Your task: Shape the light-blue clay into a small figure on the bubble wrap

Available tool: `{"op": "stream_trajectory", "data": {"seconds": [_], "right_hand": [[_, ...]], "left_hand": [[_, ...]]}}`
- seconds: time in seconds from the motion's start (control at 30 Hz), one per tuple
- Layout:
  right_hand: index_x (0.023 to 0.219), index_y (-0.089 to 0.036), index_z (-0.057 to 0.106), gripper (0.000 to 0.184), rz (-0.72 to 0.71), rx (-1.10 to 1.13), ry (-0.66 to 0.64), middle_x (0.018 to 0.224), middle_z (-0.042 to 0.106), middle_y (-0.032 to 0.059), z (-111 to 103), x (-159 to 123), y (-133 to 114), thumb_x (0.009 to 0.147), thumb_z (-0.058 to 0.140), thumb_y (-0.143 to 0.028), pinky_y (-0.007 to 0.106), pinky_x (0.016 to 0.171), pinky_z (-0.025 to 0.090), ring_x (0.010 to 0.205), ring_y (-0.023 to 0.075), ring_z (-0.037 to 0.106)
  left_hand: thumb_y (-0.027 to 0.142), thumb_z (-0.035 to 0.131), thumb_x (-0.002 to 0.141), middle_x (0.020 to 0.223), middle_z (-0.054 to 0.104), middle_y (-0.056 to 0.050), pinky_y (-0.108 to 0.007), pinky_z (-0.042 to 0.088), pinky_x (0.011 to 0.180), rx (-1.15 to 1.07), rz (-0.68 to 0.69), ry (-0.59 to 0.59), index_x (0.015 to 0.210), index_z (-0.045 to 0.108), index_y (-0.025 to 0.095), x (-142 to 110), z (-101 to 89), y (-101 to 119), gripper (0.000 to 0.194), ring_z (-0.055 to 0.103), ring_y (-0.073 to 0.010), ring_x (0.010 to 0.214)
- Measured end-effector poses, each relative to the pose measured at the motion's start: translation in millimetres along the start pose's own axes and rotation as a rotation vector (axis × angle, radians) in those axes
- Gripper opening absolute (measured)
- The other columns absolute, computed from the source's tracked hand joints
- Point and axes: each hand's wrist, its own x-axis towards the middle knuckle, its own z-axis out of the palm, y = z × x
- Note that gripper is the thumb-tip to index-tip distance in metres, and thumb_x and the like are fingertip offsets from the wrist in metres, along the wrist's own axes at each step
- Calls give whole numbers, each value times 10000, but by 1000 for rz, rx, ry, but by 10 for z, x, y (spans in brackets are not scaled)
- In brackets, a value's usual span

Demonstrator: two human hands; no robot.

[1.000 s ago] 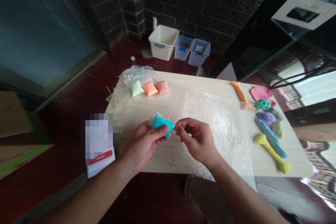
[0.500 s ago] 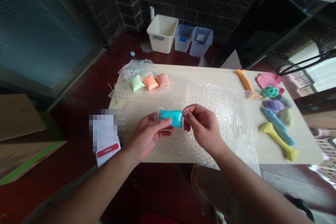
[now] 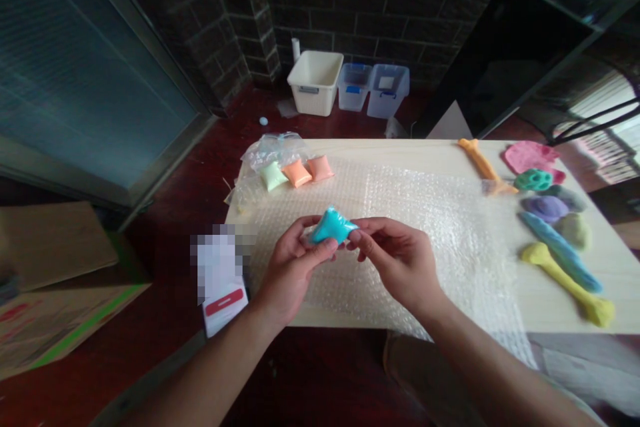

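A small plastic packet of bright blue modelling clay [image 3: 331, 227] is held over the table between both hands. My left hand [image 3: 299, 260] grips its left side, thumb on the front and fingers behind. With thumb and forefinger, my right hand [image 3: 393, 253] pinches the packet's right edge. Beneath the hands lies a sheet of bubble wrap [image 3: 425, 227]. Beyond them, three more packets sit in a row: light green [image 3: 273, 176], orange [image 3: 297, 174] and pink [image 3: 320, 168].
Along the table's right side lie shaped clay pieces, among them a yellow bone [image 3: 567, 285], a blue stick [image 3: 560, 250] and an orange bone [image 3: 483, 163]. Crumpled clear bags [image 3: 275, 149] rest at the back left. Bins [image 3: 315, 83] stand on the floor behind; a cardboard box [image 3: 65, 307] is at left.
The blue packet has tilted, its top corner now pointing up, and my right fingers have shifted along its right edge. The whole view has moved slightly.
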Motion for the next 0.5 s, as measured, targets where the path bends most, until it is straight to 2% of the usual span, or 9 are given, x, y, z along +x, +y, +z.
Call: {"op": "stream_trajectory", "data": {"seconds": [0.13, 0.3, 0.5], "right_hand": [[940, -202, 801, 135, -33, -31, 37, 864, 801, 53, -15, 14, -1, 863, 837, -307, 278, 573, 578, 663, 142, 694], [937, -210, 779, 117, -81, -69, 52, 816, 785, 31, -19, -5, -37, 853, 845, -258, 278, 584, 586, 643, 135, 696], [912, -216, 767, 69, -132, -79, 69, 774, 775, 23, -9, -46, -65, 898, 814, -264, 280, 579, 589, 648, 145, 714]], "left_hand": [[259, 898, 783, 1010, 784, -60, -289, 542, 849, 199, 66, -72, 1060, 744, 191, -18, -2, 38, 323, 718, -197, 945], [266, 865, 825, 1017, 768, -60, -308, 558, 875, 241, 114, -121, 1017, 725, 188, -23, 4, 77, 250, 710, -200, 944], [273, 865, 829, 1010, 756, -51, -314, 569, 904, 249, 132, -104, 1005, 715, 193, -36, 10, 68, 245, 708, -206, 970]]}}
